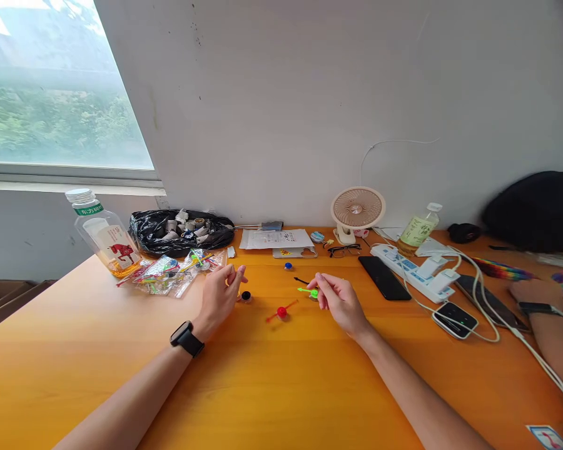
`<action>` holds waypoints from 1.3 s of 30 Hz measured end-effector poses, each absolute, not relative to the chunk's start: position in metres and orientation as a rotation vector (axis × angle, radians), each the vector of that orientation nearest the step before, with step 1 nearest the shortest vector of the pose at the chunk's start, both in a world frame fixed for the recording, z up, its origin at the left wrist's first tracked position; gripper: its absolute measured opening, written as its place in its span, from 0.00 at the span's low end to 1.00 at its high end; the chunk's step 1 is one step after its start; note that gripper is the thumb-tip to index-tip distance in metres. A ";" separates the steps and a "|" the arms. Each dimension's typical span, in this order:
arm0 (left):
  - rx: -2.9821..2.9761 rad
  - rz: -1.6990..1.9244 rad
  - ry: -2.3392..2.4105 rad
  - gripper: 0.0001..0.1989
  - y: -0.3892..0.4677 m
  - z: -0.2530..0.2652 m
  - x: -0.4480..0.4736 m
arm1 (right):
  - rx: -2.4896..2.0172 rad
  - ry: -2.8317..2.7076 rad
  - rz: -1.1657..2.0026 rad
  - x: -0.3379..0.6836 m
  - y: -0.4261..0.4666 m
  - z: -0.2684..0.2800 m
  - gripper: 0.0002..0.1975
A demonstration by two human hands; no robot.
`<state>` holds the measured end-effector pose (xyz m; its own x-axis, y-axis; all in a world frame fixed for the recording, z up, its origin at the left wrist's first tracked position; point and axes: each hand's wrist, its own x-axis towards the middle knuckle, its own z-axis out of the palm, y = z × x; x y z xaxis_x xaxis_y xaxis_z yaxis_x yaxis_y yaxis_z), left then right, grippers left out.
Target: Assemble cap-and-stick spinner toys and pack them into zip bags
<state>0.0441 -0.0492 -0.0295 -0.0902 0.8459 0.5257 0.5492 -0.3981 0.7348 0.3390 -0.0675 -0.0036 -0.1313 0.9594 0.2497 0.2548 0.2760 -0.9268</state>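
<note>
My left hand [220, 297], with a black watch on the wrist, is curled with its fingers pressed together; whatever they hold is hidden. Close beside its fingertips stands a small round piece with a black top [246, 296]. The fingers of my right hand [338, 301] are pinched at a small green piece with an arrow [313, 292]; I cannot tell whether they grip it. A black arrow [303, 280] shows just behind. Between my hands sits a red piece with a thin red rod [282, 312] across it. Farther back is a blue-topped piece [288, 266].
Clear bags of coloured parts [173, 275], a bottle [106, 237] and a black plastic bag [182, 231] stand left. Papers [276, 239], glasses [344, 250] and a fan [358, 209] line the back. A phone [383, 277], power strip [413, 275], cables and another person's arm [551, 331] are right.
</note>
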 end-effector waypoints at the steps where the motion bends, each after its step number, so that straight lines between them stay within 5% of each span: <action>1: 1.836 1.519 1.543 0.17 -0.049 -0.028 0.044 | -1.150 -1.601 0.926 0.339 -0.067 -0.004 0.30; 3: 1.733 1.597 1.586 0.08 -0.049 -0.026 0.043 | -1.154 -1.603 0.918 0.339 -0.067 -0.003 0.30; 13: 1.733 1.664 1.625 0.19 -0.050 -0.026 0.035 | -1.144 -1.605 0.920 0.340 -0.066 -0.004 0.28; 33: 1.649 1.775 1.629 0.16 -0.057 -0.022 0.042 | -1.148 -1.634 0.828 0.341 -0.066 -0.003 0.26; 39: 1.540 1.748 1.552 0.15 -0.061 -0.019 0.043 | -1.209 -1.803 0.580 0.345 -0.067 -0.003 0.24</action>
<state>0.0425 -0.0611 -0.0190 -0.3538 0.8021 0.4810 0.3826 -0.3452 0.8570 0.3445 -0.0670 -0.0027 -0.1548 0.9034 0.3998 0.5006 0.4206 -0.7566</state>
